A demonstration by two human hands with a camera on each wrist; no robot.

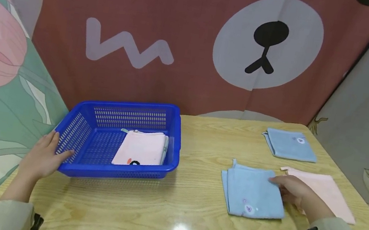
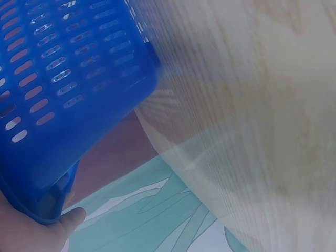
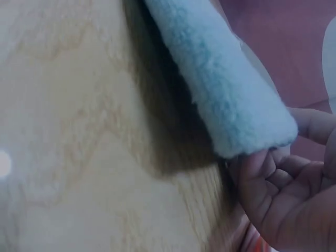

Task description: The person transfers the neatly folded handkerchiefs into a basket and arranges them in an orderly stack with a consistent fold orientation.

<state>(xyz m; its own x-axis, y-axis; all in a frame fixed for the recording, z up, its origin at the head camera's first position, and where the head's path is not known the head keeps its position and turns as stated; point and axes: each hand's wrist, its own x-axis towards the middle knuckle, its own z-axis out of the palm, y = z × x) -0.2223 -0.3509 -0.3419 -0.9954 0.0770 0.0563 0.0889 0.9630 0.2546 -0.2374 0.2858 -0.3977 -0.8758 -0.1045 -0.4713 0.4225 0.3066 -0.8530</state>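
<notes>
At the left, my left hand (image 1: 40, 157) grips the rim of a blue plastic basket (image 1: 109, 172), thumb on the near side of the corner; the left wrist view shows the basket's slotted wall (image 2: 63, 68) close up. A folded pink towel (image 1: 144, 146) lies inside the basket at its right. On the right side, my right hand (image 1: 295, 193) pinches the right edge of a folded light blue towel (image 1: 253, 189). In the right wrist view, the towel's fluffy edge (image 3: 220, 89) stands above the table, with the thumb and fingers at its corner.
A folded pink towel (image 1: 331, 192) lies just right of the right hand, partly behind it. Farther back sits another folded blue towel (image 1: 291, 145). The wooden table (image 1: 127, 217) ends at a printed curtain (image 1: 188, 88) behind.
</notes>
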